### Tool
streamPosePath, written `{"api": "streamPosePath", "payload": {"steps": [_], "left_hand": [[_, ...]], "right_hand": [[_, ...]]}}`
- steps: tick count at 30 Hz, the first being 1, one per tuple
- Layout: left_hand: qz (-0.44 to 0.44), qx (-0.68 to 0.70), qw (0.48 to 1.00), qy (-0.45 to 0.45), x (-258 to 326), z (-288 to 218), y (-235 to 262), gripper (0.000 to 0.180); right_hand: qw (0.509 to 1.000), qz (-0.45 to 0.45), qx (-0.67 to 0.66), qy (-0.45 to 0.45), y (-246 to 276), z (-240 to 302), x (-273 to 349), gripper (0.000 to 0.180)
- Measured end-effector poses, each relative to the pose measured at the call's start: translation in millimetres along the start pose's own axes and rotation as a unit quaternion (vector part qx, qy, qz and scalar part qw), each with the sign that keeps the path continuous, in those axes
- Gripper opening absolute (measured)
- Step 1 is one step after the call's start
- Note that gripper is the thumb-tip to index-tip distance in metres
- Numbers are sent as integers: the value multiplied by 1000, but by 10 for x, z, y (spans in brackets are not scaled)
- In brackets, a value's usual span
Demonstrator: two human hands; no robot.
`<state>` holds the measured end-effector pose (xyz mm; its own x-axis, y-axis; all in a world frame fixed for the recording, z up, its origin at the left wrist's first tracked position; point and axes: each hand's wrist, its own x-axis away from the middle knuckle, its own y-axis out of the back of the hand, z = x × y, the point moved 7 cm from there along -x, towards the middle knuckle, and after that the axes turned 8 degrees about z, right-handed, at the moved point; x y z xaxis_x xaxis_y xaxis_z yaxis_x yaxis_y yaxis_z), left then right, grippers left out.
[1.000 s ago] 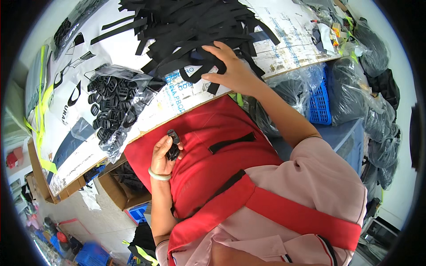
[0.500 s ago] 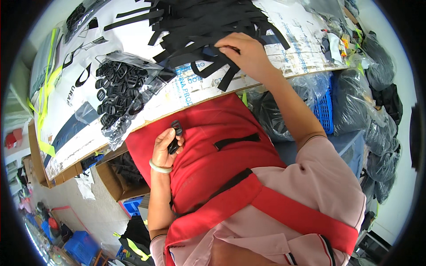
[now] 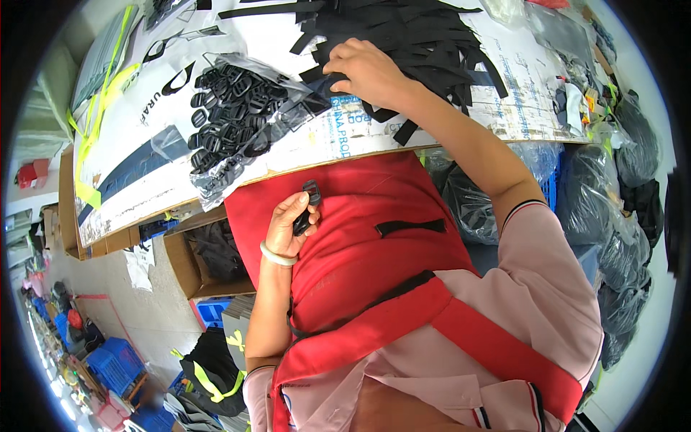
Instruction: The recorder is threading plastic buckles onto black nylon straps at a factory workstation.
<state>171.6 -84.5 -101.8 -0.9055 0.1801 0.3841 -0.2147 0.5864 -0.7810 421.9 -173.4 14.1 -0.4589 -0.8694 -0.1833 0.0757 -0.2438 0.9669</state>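
In front of the red apron, my left hand [image 3: 286, 225] is closed around black plastic buckles [image 3: 312, 191]. One sticks up past the thumb, and a dark piece shows lower between the fingers; how many it holds is hidden. My right hand [image 3: 371, 75] reaches over the table to the near left side of a heap of black webbing straps [image 3: 414, 43]. Its fingers are bent, with thumb and forefinger apart and no strap seen between them. Left of that hand, many more black buckles [image 3: 234, 108] lie in an opened clear plastic bag on the white tabletop [image 3: 281, 169].
Yellow-green tape [image 3: 90, 155] hangs along the table's left side. Below it stands an open cardboard box [image 3: 183, 263] with dark contents. Filled plastic bags [image 3: 590, 191] and a blue crate [image 3: 553, 180] crowd the right. A short black strip [image 3: 410, 227] lies across the apron.
My right hand has shifted left over the straps, towards the buckle bag, its fingers spreading. My left hand keeps its hold on the buckles. The whole view has shifted a little.
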Motion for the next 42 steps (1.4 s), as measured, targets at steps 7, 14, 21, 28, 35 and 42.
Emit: {"api": "streamPosePath", "payload": {"steps": [7, 14, 21, 28, 35, 42], "left_hand": [[-88, -105, 987, -82, 102, -191, -23, 17], [-139, -142, 961, -193, 381, -517, -106, 16], [-159, -200, 928, -270, 570, -669, -294, 12], [-211, -335, 863, -314, 653, -718, -308, 14], [-238, -527, 712, -399, 725, -831, -483, 16], [-215, -606, 643, -415, 745, -793, -529, 19]], "right_hand": [[967, -202, 77, 132, 600, 215, -62, 14], [934, -107, -337, -53, 1492, 1208, 229, 12], [706, 210, -668, -107, -122, 1711, 557, 20], [631, 215, -721, -191, -450, 1622, 582, 22], [509, 194, -806, -232, -516, 1709, 607, 22], [544, 163, -806, -165, -648, 1596, 540, 21]]}}
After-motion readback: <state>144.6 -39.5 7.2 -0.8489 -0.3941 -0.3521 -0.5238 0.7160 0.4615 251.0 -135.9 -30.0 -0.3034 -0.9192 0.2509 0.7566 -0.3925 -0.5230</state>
